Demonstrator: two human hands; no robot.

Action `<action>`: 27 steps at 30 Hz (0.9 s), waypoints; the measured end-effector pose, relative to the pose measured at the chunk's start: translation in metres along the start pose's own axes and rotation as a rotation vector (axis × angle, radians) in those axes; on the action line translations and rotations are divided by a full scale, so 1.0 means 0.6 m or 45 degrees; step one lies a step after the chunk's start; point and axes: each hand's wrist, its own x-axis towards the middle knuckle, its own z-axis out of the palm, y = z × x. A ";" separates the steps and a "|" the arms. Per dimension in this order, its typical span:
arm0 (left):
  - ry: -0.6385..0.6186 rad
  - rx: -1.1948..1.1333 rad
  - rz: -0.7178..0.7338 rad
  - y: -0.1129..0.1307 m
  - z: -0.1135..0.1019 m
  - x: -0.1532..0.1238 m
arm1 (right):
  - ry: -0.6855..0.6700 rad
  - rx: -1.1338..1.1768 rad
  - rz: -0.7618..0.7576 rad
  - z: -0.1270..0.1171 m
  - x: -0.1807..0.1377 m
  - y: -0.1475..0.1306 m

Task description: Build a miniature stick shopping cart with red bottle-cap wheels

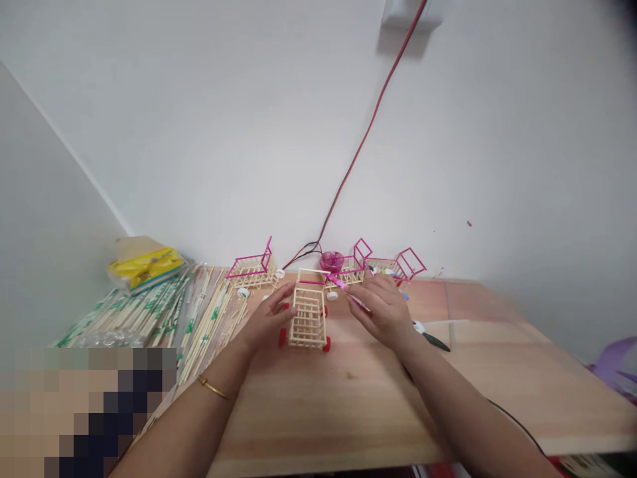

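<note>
A small shopping cart built of pale wooden sticks, with red wheels, stands on the table in front of me. Part of its handle frame is painted pink. My left hand grips the cart's upper left side, its fingertips partly hidden. In my right hand is a pink paintbrush, its tip against the handle frame. Behind the cart sits a cup of pink paint. More stick carts with pink rims and handles stand near the wall, one at the left and another at the right.
Bundles of wooden sticks cover the table's left side, with a yellow packet on top. A dark-handled tool lies right of my hand. A red-black cable runs down the wall. The bottom left corner is pixelated.
</note>
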 end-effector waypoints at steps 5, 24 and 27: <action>-0.036 0.009 0.019 0.000 -0.002 0.001 | -0.079 -0.035 -0.072 0.008 -0.002 -0.008; -0.029 0.023 0.021 0.003 0.000 0.002 | 0.030 0.032 0.068 -0.003 -0.011 -0.014; -0.041 0.020 0.002 0.007 0.002 0.000 | 0.058 0.042 0.076 -0.007 -0.008 -0.009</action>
